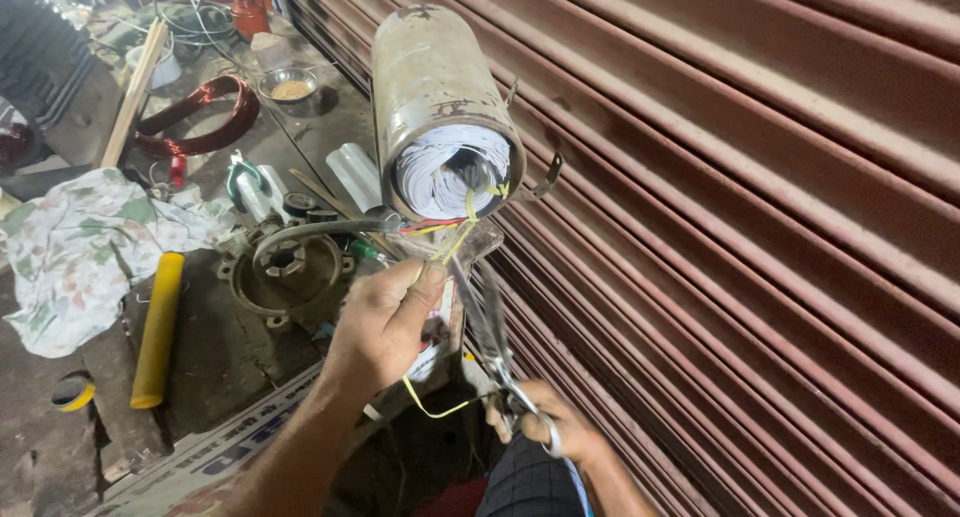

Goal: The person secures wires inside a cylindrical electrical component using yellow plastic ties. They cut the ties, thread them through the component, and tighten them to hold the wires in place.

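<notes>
**Inspector:** Largest first. What stood behind the work?

**Assistant:** A brown ribbed roller shutter point(760, 177) filled the right side. In front of it a worn metal motor cylinder point(432, 87) stood tilted, its open end facing the camera and packed with white insulation and windings point(440, 172).

**Inspector:** And the bench?

**Assistant:** To the left lay a floral cloth point(80, 252), a yellow tube point(157, 327) just beside it, a round cast motor end cover point(288, 272), and, farther back, a coil of copper wire point(205, 117).

**Inspector:** The hands?

**Assistant:** The left hand point(385, 322) was below the cylinder's mouth, thumb and forefinger pressed together, pinching a thin yellow wire point(455, 239). That wire ran taut from the windings down to the pinch, and its loose tail curled beneath the hand towards the right hand.

**Inspector:** The right?

**Assistant:** The right hand point(545, 427) was lower and to the right, fingers curled through the handles of a pair of scissors point(490, 327). The blades pointed up, close beside the yellow wire near the left thumb. Whether they touched it, I could not tell.
</notes>
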